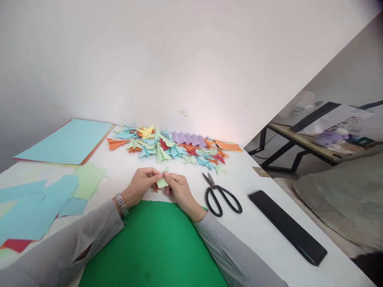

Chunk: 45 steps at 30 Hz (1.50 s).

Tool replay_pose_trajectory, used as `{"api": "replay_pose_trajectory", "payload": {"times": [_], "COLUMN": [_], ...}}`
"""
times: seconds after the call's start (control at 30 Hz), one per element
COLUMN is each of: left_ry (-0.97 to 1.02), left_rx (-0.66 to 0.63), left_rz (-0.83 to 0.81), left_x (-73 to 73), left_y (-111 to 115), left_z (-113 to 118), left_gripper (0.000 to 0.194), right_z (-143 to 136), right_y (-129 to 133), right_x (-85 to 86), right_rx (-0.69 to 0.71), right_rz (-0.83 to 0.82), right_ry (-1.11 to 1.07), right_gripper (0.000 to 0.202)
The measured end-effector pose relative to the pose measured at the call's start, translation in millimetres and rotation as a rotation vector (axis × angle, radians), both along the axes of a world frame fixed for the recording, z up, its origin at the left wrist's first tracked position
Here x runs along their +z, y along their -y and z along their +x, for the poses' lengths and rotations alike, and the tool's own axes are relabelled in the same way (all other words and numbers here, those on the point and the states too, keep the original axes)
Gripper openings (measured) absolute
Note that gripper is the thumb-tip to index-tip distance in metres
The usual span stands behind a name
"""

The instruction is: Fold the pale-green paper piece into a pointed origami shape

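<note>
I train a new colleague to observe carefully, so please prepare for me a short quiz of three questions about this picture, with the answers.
1. What are the left hand and the right hand holding together?
2. True or false: the scissors lie between the right hand and the long black object.
3. Which colour is the mat at the bottom centre of the picture? A. Purple. B. Green. C. Orange.

Key:
1. A small piece of light green paper.
2. True.
3. B.
</note>
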<state>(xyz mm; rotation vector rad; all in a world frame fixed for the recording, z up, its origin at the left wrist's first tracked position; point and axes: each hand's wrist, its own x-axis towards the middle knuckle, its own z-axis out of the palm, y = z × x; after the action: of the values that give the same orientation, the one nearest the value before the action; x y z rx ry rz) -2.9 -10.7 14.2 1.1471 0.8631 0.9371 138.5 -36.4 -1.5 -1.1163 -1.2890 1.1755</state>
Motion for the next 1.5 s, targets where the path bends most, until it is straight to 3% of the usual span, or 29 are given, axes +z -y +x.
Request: {"api": "replay_pose_trajectory", "payload": {"times": [0.2, 0.4, 0.6, 0.83, 1.03, 1.37, 1.5], "left_ry": [-0.085, -0.091, -0.121, -0.131, -0.16, -0.026, 0.03], "left_rx": [-0.115, -0.118, -0.09, -0.086, -0.082, 0.078, 0.107], "left_rz": [0.041, 0.037, 0.059, 0.106, 0.093, 0.042, 0.008], "left_x": [1.8, 3.4, 5.1, 3.3, 2.2, 0.2, -0.3], "left_y": [1.4, 2.1, 4.0, 3.1, 5.4, 2.7, 1.0], "left_z": [-1.6, -0.7, 0.2, 1.0, -0.4, 2.3, 1.2], "left_gripper": [0.036, 0.037, 0.033, 0.031, 0.031, 0.033, 0.033], "right_z": [1.1, 1.1, 2.9, 3.1, 1.6, 2.5, 2.5], "right_y": [0.6, -0.5, -3.0, -3.9, -3.2, -3.4, -2.8], "right_x": [0.7, 0.1, -2.9, -2.8, -0.2, 1.5, 1.5], "right_rx": [-0.066, -0.085, -0.208, -0.133, -0.243, -0.207, -0.161], "right_rz": [0.017, -0.006, 0.073, 0.052, 0.033, 0.008, -0.01], "right_ry": [0.062, 0.037, 0.006, -0.028, -0.063, -0.184, -0.244], "right_gripper": [0.061, 0.061, 0.055, 0.055, 0.059, 0.06, 0.05]}}
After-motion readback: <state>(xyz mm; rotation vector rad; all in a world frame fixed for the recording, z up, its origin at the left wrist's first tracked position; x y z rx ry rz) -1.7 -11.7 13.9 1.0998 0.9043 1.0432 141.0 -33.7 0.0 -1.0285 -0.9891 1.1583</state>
